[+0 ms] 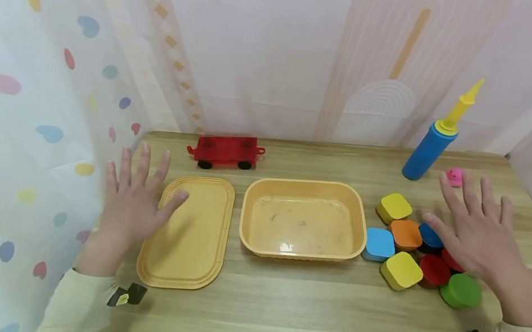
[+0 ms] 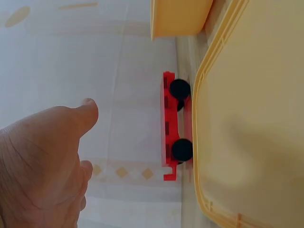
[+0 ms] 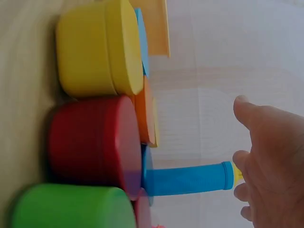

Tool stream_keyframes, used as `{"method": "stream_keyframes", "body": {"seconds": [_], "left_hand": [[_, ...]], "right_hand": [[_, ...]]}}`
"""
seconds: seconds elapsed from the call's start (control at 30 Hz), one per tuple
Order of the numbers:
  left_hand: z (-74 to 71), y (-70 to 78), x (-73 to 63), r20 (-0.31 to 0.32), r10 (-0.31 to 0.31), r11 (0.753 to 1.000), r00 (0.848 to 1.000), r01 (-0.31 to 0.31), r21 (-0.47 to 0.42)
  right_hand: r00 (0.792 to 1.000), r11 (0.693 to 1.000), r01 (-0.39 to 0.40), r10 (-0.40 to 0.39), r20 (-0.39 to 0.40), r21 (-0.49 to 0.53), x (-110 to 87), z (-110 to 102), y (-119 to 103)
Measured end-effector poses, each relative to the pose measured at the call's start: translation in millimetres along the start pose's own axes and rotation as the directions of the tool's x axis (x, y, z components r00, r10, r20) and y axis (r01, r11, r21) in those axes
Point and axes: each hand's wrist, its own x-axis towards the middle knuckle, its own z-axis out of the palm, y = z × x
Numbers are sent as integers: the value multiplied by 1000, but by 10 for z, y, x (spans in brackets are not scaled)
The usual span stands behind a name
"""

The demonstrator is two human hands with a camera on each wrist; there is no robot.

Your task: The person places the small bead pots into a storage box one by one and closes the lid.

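My left hand hovers with spread fingers over the left edge of a flat tan lid; nothing is in it. To the lid's right stands a tan rectangular tub with nothing but a few marks on its floor. Fingers spread as well, my right hand is held above the right side of a cluster of small lidded containers. Among them are a yellow one, an orange one, a light blue one, a dark red one and a green one. Part of the cluster hides behind that hand.
A red toy wagon with black wheels stands at the back left, near the patterned cloth backdrop. Toward the back right, a blue hand pump with a yellow nozzle stands upright. Beside it sits a small pink toy.
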Motion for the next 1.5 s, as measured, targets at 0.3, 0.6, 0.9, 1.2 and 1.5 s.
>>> {"method": "stream_keyframes", "body": {"seconds": [0.3, 0.6, 0.9, 1.2, 1.5], "left_hand": [[161, 272, -201, -18, 23, 996, 1000, -24, -81], [418, 675, -382, -59, 9, 934, 998, -29, -355], [646, 1052, -469, -59, -35, 791, 998, -8, -612], [822, 1254, -532, -84, -43, 657, 995, -35, -753], [948, 1351, -596, -120, -11, 513, 993, -97, -853]], "right_hand": [[994, 999, 49, -48, -98, 4, -298, 149, -112], [962, 988, 28, 15, -273, 153, -657, 302, -166], [924, 940, -92, 204, -322, 330, -872, 444, -82], [938, 858, -85, 241, -249, 507, -975, 558, 234], [969, 810, -88, 205, -140, 579, -1164, 642, 470]]}}
